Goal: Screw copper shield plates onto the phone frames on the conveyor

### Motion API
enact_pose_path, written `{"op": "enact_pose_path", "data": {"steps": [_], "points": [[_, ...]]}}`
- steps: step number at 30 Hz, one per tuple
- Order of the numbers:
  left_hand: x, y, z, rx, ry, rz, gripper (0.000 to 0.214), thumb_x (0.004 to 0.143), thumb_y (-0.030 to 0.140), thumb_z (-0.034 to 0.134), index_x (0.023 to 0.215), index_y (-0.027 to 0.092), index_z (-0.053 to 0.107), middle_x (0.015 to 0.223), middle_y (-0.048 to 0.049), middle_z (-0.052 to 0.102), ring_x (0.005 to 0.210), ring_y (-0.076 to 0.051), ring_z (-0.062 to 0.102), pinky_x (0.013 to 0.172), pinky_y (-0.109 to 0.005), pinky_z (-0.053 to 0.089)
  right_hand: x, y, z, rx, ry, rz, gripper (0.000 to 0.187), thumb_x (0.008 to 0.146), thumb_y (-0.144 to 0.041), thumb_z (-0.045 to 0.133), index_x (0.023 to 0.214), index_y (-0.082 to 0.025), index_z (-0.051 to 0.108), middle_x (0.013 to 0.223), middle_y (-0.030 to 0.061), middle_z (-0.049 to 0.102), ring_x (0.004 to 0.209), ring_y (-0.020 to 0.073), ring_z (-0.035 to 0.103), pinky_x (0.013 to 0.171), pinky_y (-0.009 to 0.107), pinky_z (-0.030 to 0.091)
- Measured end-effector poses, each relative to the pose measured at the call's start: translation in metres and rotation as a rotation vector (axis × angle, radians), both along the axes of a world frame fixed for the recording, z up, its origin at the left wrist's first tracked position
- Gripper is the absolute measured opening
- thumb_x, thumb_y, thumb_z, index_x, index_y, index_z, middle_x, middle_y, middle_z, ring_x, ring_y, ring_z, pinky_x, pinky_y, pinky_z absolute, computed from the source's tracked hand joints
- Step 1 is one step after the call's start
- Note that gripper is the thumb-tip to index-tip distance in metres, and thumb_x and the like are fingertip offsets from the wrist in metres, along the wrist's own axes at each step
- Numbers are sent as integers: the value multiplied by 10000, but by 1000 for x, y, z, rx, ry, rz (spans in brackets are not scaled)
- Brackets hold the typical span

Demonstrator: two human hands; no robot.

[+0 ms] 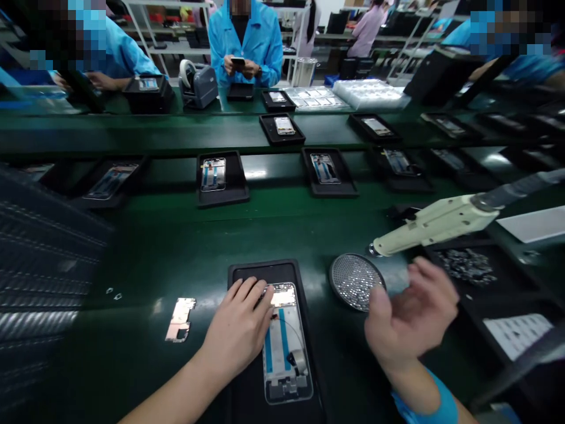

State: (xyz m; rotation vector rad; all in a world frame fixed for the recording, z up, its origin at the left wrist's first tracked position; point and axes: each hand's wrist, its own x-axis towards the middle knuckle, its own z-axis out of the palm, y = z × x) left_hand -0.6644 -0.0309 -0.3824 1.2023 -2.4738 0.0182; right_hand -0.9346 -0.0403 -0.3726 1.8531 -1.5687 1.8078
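Note:
A phone mid-frame (pixel 278 347) with blue strips, a bright metal plate at its top and a thin black cable lies in a black tray (pixel 238 406). My left hand (pixel 241 324) is closed over its upper left corner, fingers bent and pressed on it; the fingertips are partly hidden. My right hand (pixel 410 312) is raised to the right of the tray, empty, fingers apart and slightly blurred. Beyond it hangs a pale electric screwdriver (pixel 436 224), its tip pointing left. A round perforated dish (pixel 356 280) with small shiny screws stands just left of the right hand.
A coppery board plate (pixel 180 321) and two tiny loose parts (pixel 113 293) lie at left. A parts bin (pixel 468 265) and white sheet (pixel 518 333) are at right. Phone trays (pixel 223 176) line the far belt. A dark ribbed panel (pixel 39 282) borders the left. Co-workers sit opposite.

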Motion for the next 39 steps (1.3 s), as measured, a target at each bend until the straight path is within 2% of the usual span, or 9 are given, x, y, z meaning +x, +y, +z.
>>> {"op": "enact_pose_path", "data": {"steps": [2, 5, 7, 9, 12, 18, 23, 30, 39], "points": [[0, 1, -2, -19, -33, -3, 332, 1036, 181, 459, 1299, 83, 634, 1264, -152, 643, 1208, -345, 575, 948, -542, 556, -14, -27, 13, 112, -204, -110, 742, 842, -267, 780, 1489, -227, 419, 1573, 180, 376, 1509, 331, 367, 1243, 561, 357], [1, 2, -5, -47, -54, -9, 349, 1034, 172, 445, 1310, 75, 635, 1286, -161, 638, 1222, -347, 578, 941, -526, 574, -28, -67, 31, 283, -518, 130, 706, 768, -376, 851, 1359, -185, 514, 1253, 170, 649, 1060, 270, 713, 924, 442, 617], [-1, 1, -8, -80, -52, -9, 349, 1034, 170, 442, 1303, 64, 637, 1296, -172, 635, 1233, -348, 581, 937, -513, 583, -29, -81, 37, 337, -584, 241, 550, 774, -376, 836, 1221, -170, 588, 1012, 88, 707, 705, 173, 704, 690, 359, 628], [-4, -1, -11, -109, -37, 0, 346, 1026, 151, 438, 1289, 52, 640, 1290, -183, 639, 1231, -345, 592, 934, -500, 589, -22, -80, 39, 329, -577, 281, 377, 810, -337, 794, 1096, -170, 613, 908, 31, 692, 559, 112, 630, 583, 308, 593], [-13, -4, -12, -116, -2, 12, 349, 1008, 116, 436, 1283, 43, 639, 1292, -186, 645, 1232, -338, 605, 955, -498, 587, -10, -64, 32, 269, -538, 279, 253, 844, -275, 748, 1019, -181, 592, 911, 17, 677, 610, 114, 656, 589, 293, 595], [-31, 13, -4, -39, 13, -124, 442, 989, 148, 474, 1407, 35, 564, 1469, -171, 553, 1390, -321, 507, 1086, -502, 530, 0, -40, 14, 262, -492, 320, 293, 880, -235, 708, 1119, -207, 541, 963, 20, 666, 588, 98, 634, 580, 292, 574], [-38, 25, -7, -23, -40, -148, 465, 989, 146, 460, 1429, 20, 545, 1508, -189, 513, 1401, -330, 504, 1081, -480, 544, 0, -39, 9, 227, -491, 336, 277, 896, -194, 700, 1127, -219, 549, 972, 17, 644, 583, 93, 626, 573, 289, 556], [-36, 22, -8, -28, -39, -162, 475, 968, 84, 431, 1426, 6, 531, 1489, -206, 530, 1391, -330, 520, 1102, -467, 535, -2, -40, 5, 263, -442, 227, 245, 908, -268, 694, 1093, -213, 542, 954, 22, 636, 578, 90, 610, 571, 278, 555], [-36, 22, -6, -12, -22, -162, 466, 956, 87, 425, 1398, 26, 562, 1478, -202, 542, 1388, -337, 521, 1100, -465, 538, 1, -39, 4, 249, -476, 252, 241, 894, -257, 718, 1071, -201, 563, 916, 15, 617, 571, 93, 607, 556, 276, 543]]}}
